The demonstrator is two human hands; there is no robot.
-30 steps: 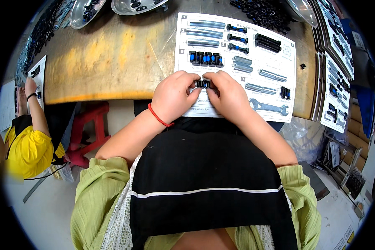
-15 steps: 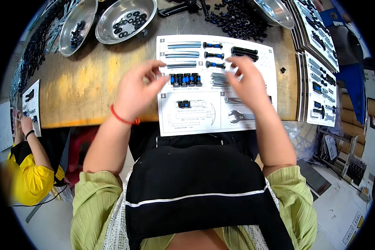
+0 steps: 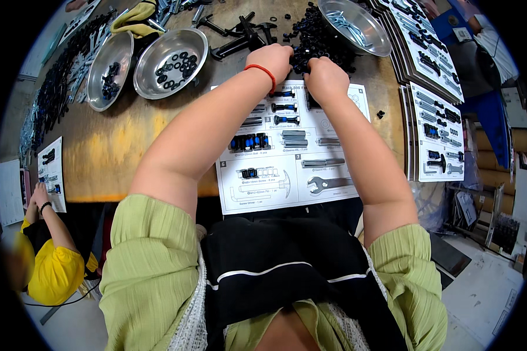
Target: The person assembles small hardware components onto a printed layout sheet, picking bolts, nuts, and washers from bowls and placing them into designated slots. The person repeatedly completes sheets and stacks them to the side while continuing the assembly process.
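While two steel bowls (image 3: 170, 58) sit left of the heap of small black parts (image 3: 322, 35), both arms stretch over the printed layout sheet (image 3: 293, 146); left hand (image 3: 270, 61) and right hand (image 3: 327, 79) curl into the heap's near edge, finger grip hidden.

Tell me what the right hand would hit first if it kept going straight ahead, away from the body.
Probably the heap of small black parts: the right hand already reaches its near edge. Beyond the heap lies the steel bowl of screws, though depth is hard to judge.
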